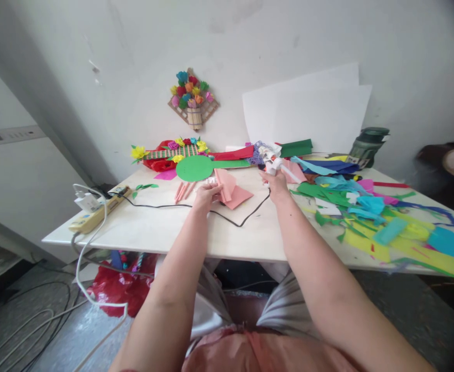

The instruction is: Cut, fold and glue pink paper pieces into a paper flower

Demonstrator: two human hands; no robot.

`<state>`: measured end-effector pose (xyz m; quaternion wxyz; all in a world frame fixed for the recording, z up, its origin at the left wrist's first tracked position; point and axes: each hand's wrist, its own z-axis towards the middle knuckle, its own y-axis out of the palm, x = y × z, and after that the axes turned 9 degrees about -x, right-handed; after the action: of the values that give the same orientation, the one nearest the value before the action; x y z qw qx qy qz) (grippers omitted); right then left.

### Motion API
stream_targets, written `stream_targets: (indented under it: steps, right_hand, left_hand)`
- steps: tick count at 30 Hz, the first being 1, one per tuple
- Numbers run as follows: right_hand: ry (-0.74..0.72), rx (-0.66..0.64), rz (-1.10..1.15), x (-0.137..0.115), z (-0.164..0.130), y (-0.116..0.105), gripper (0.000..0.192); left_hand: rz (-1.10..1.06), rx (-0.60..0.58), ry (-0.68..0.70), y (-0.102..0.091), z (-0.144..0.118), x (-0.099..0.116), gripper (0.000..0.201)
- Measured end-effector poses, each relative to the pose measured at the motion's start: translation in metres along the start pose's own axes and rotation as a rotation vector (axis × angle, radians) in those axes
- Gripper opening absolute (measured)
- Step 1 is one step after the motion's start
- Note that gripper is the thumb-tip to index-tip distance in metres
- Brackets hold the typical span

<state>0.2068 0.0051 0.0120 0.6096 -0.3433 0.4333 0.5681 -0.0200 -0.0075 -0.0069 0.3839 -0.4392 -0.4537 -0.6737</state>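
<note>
My left hand (208, 197) is closed around the edge of a folded piece of pink paper (227, 185). Beneath it, a flat pink sheet (239, 197) lies on the white table (165, 223). In my right hand (278, 187) is a white hot glue gun (274, 165), its lower part hidden by my fingers; a black cord (239, 224) runs to it across the tabletop. Several rolled pink paper sticks (185, 191) lie left of my left hand. Behind them rests a green paper disc (194, 168). Another pink sheet (294, 171) lies beside the glue gun.
Coloured paper scraps (381, 212) cover the table's right side. A dark bottle (367, 147) stands at the back right. At the left edge sits a power strip (100, 211) with a white charger and cables. Paper flowers (172, 150) lie at the back; a flower basket (193, 98) hangs above.
</note>
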Motion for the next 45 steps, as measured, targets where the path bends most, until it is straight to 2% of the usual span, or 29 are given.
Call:
stream_targets:
  steps: [2, 6, 10, 13, 18, 24, 33, 39, 45]
  right_hand:
    - [0.076, -0.086, 0.197, -0.005, -0.007, 0.006, 0.043]
    - [0.144, -0.425, 0.41, -0.018, -0.023, 0.017, 0.046]
    - [0.216, -0.657, 0.437, -0.023, -0.035, 0.026, 0.048]
    - [0.262, -0.741, 0.413, -0.021, -0.038, 0.032, 0.044]
    - [0.262, -0.678, 0.45, -0.014, -0.035, 0.036, 0.037]
    - [0.263, -0.591, 0.318, -0.013, -0.034, 0.035, 0.032]
    - [0.25, -0.564, 0.237, -0.011, -0.031, 0.034, 0.034]
    - [0.306, -0.554, 0.202, -0.017, -0.034, 0.033, 0.037]
    - [0.307, -0.578, 0.18, -0.013, -0.033, 0.032, 0.04]
  left_hand:
    - [0.002, 0.01, 0.0, 0.0, 0.001, -0.002, 0.033]
    - [0.002, 0.02, -0.005, 0.001, 0.003, -0.005, 0.035]
    - [0.02, 0.022, -0.015, 0.003, 0.002, -0.006, 0.035]
    - [0.032, 0.016, -0.021, 0.003, 0.001, -0.006, 0.036]
    - [-0.008, 0.019, -0.025, 0.004, 0.001, -0.005, 0.036]
    - [-0.029, 0.046, -0.038, 0.003, 0.002, -0.002, 0.03]
    - [-0.077, 0.063, -0.051, 0.002, 0.002, -0.002, 0.02]
    - [-0.106, 0.049, -0.047, 0.0, 0.003, -0.003, 0.022]
    - [-0.112, 0.022, -0.037, -0.003, 0.004, -0.005, 0.021]
